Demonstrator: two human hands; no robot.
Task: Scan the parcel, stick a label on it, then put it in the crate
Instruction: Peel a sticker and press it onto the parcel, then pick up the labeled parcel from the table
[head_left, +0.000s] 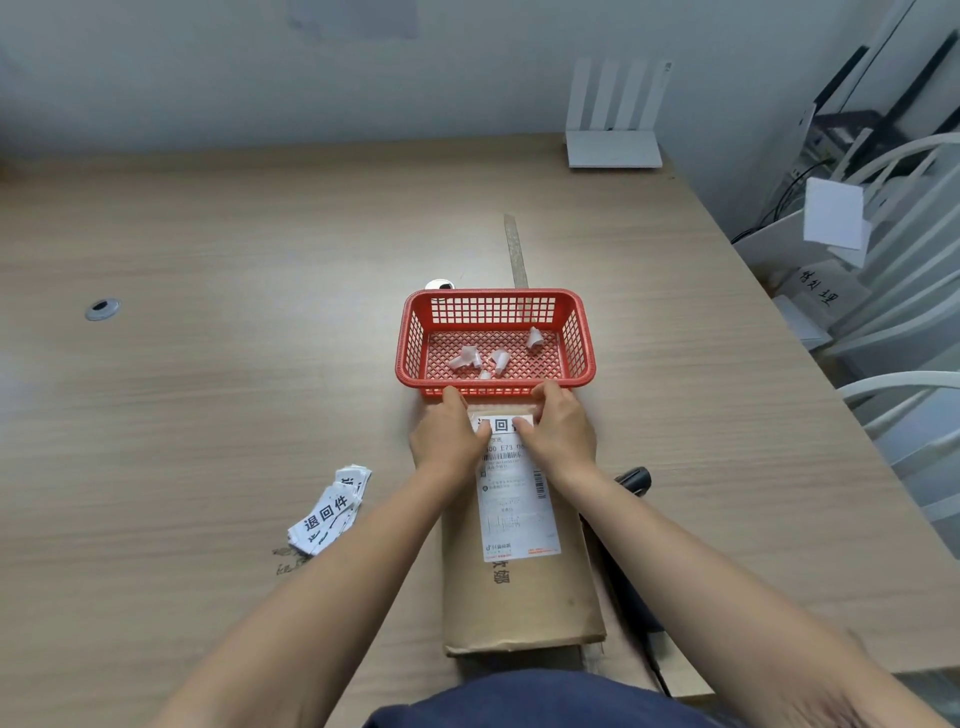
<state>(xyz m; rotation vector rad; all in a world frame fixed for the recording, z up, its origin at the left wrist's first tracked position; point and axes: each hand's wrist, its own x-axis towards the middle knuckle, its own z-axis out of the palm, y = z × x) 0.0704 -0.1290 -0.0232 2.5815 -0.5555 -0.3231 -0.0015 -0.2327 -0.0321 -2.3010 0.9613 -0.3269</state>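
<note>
A long brown paper parcel (519, 592) lies flat on the table in front of me, with a white shipping sheet (517, 506) on its top. A small white label (501, 424) with black characters sits at the parcel's far end. My left hand (449, 434) and my right hand (561, 428) rest on that end, thumbs pressing on the label's two sides, fingers over the parcel's far edge. The red mesh crate (410, 338) stands just beyond the parcel, touching or nearly touching it. A black scanner (635, 480) lies right of the parcel, partly hidden by my right forearm.
Several crumpled white backing scraps (470, 358) lie in the crate. A loose pile of spare labels (330, 512) sits left of the parcel. A white router (615, 148) stands at the table's far edge. White chairs and boxes (893, 291) crowd the right side past the table edge.
</note>
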